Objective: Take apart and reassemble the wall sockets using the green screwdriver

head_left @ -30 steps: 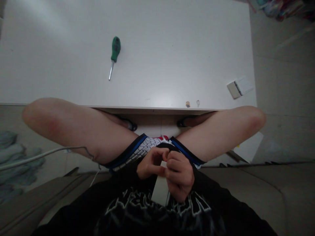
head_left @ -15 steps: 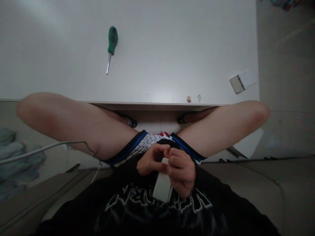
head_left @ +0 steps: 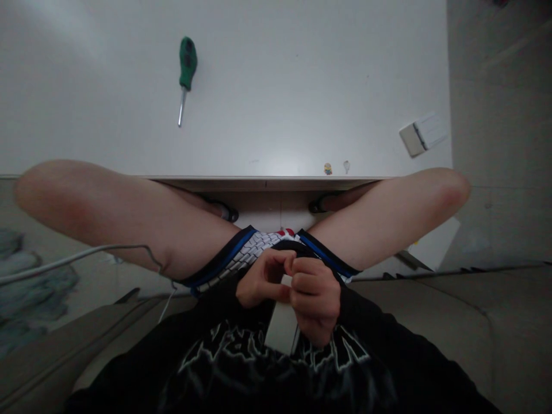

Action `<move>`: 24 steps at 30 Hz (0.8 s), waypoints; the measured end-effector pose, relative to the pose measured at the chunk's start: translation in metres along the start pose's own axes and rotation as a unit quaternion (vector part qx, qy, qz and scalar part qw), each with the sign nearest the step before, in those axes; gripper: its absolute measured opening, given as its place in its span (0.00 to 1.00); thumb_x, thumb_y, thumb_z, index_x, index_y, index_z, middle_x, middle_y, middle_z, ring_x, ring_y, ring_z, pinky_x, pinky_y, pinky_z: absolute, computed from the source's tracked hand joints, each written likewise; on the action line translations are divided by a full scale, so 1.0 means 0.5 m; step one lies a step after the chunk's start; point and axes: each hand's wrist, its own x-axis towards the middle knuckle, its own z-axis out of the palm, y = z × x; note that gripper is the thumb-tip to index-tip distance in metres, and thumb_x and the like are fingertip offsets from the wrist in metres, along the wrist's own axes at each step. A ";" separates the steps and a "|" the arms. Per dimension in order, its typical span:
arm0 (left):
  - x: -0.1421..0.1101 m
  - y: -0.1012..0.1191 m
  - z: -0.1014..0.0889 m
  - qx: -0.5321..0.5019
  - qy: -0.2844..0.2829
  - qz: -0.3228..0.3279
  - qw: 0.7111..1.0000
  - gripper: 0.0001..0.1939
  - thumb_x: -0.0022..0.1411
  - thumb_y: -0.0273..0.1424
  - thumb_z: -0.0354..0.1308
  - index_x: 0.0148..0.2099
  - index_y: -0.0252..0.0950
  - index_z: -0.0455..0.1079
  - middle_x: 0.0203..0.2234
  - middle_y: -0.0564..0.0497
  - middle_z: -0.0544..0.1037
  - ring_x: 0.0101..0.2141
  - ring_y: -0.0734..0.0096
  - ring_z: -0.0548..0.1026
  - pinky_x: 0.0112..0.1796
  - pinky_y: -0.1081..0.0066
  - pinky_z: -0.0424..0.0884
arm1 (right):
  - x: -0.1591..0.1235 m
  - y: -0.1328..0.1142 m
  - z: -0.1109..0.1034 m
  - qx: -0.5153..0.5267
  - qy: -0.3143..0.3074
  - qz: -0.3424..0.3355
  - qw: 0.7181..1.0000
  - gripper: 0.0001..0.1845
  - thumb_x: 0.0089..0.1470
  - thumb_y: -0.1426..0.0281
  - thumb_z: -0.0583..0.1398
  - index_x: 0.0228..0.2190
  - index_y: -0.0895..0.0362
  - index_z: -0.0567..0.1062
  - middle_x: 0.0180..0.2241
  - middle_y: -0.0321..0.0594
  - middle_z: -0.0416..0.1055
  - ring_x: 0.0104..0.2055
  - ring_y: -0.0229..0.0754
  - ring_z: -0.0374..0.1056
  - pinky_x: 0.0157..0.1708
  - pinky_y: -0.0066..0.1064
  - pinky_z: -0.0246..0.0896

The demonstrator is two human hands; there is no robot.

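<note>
Close to my lap, both hands are at a small pale rectangular box-like object (head_left: 280, 330), whose exact kind I cannot make out. My left hand (head_left: 261, 279) is closed, its thumb lying across the narrow upper end and its forefinger curled round to meet the other hand. With fingers curled, my right hand (head_left: 317, 299) grips the object's right side. The fingertips of both hands meet at the top, where any smaller part is hidden. The object's wide lower end shows below the hands, against the dark top.
A green-handled screwdriver (head_left: 188, 66) lies on the white table (head_left: 276, 109). Near its front edge are a small yellow figure sticker (head_left: 328, 168) and a tiny pale piece (head_left: 347, 167). Toward the right edge sits a white switch-like piece (head_left: 413, 140). A white cable (head_left: 86, 252) crosses at left.
The hands and the pale object stay almost as they were. The whole view has shifted slightly, so the table items appear a little higher and further left.
</note>
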 end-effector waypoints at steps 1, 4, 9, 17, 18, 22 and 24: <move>0.000 0.000 0.000 0.001 0.000 0.003 1.000 0.24 0.46 0.38 0.77 0.26 0.35 0.63 0.25 0.56 0.63 0.29 0.73 0.61 0.32 0.70 0.58 | 0.001 -0.002 -0.001 -0.007 0.001 0.004 1.000 0.12 0.53 0.75 0.49 0.21 0.51 0.55 0.23 0.32 0.46 0.24 0.41 0.47 0.26 0.39 0.42; 0.000 -0.002 0.000 0.004 0.000 0.013 1.000 0.26 0.47 0.41 0.77 0.26 0.35 0.62 0.23 0.57 0.62 0.28 0.74 0.60 0.31 0.71 0.58 | 0.001 -0.009 -0.005 -0.013 -0.006 0.013 1.000 0.12 0.53 0.75 0.50 0.20 0.51 0.56 0.23 0.32 0.46 0.24 0.41 0.48 0.26 0.39 0.44; 0.000 -0.002 0.004 0.017 0.003 0.018 1.000 0.25 0.47 0.38 0.77 0.25 0.35 0.62 0.23 0.57 0.61 0.28 0.75 0.60 0.31 0.71 0.59 | -0.002 -0.013 -0.010 -0.015 -0.013 0.021 1.000 0.13 0.53 0.75 0.50 0.20 0.51 0.56 0.22 0.33 0.47 0.24 0.41 0.49 0.26 0.39 0.44; -0.008 -0.004 0.010 0.010 0.017 0.022 1.000 0.25 0.46 0.39 0.77 0.25 0.35 0.62 0.22 0.57 0.62 0.27 0.75 0.60 0.30 0.71 0.59 | -0.008 -0.016 -0.006 0.001 0.001 0.022 1.000 0.13 0.54 0.75 0.49 0.20 0.51 0.56 0.22 0.33 0.48 0.25 0.42 0.50 0.26 0.40 0.47; -0.009 -0.005 0.009 0.007 0.019 0.024 1.000 0.25 0.46 0.39 0.78 0.25 0.35 0.62 0.22 0.57 0.62 0.27 0.75 0.60 0.30 0.71 0.59 | -0.009 -0.015 -0.005 0.005 0.000 0.020 1.000 0.13 0.54 0.75 0.49 0.20 0.51 0.56 0.22 0.33 0.47 0.25 0.42 0.50 0.26 0.40 0.46; -0.012 -0.002 0.007 0.000 0.020 0.027 0.999 0.24 0.46 0.38 0.78 0.25 0.35 0.63 0.23 0.57 0.64 0.27 0.75 0.61 0.31 0.71 0.59 | -0.011 -0.013 -0.002 0.011 0.005 0.002 1.000 0.12 0.55 0.74 0.49 0.21 0.51 0.58 0.23 0.33 0.47 0.25 0.42 0.49 0.26 0.40 0.44; -0.012 -0.001 0.006 0.002 0.022 0.034 0.999 0.24 0.45 0.37 0.78 0.25 0.35 0.64 0.23 0.57 0.64 0.27 0.75 0.62 0.31 0.71 0.59 | -0.009 -0.015 -0.001 0.005 0.007 0.002 1.000 0.11 0.54 0.74 0.50 0.22 0.51 0.59 0.23 0.33 0.48 0.25 0.43 0.49 0.25 0.40 0.43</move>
